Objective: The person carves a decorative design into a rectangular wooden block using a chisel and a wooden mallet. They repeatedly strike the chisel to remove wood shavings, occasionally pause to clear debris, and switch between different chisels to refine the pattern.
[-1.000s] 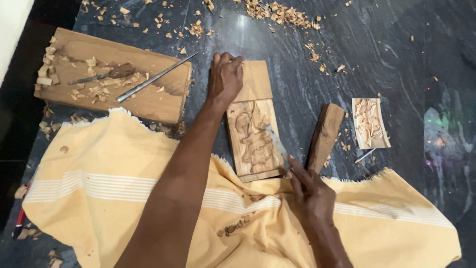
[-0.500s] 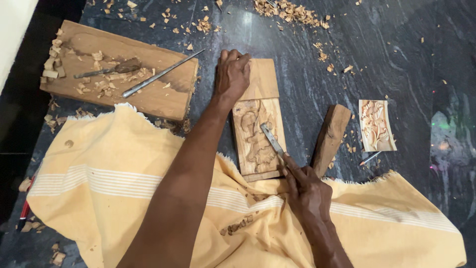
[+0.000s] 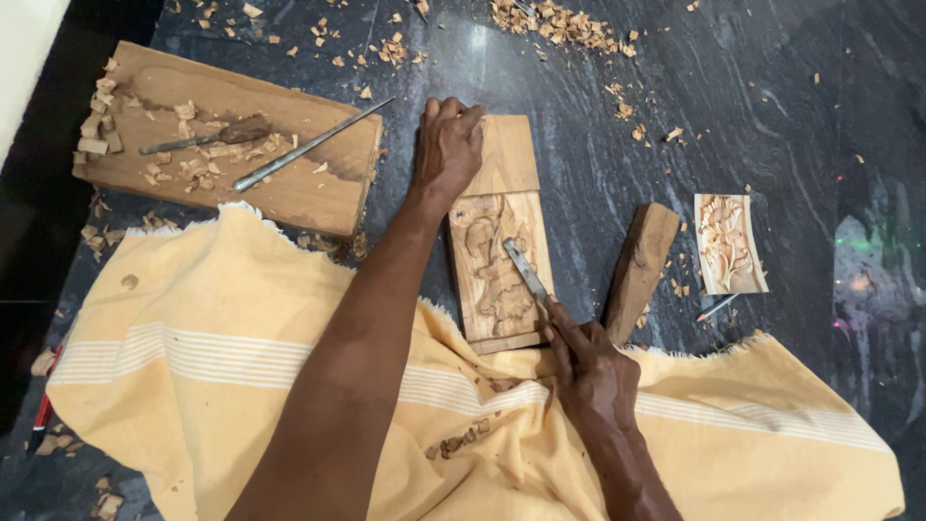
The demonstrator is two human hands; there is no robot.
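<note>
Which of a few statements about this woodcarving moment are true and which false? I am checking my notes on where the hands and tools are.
1. The right hand holds a flat metal chisel against the carved rectangular wooden panel. True.
2. The left hand rests on the yellow striped cloth. False: it presses on the panel's uncarved top end.
3. Two metal tools lie on the large wooden board at the upper left. True.
4. The dark wooden mallet block lies left of the panel. False: it lies to its right.
5. A smaller pale carved plaque lies on the dark stone floor. True.
</note>
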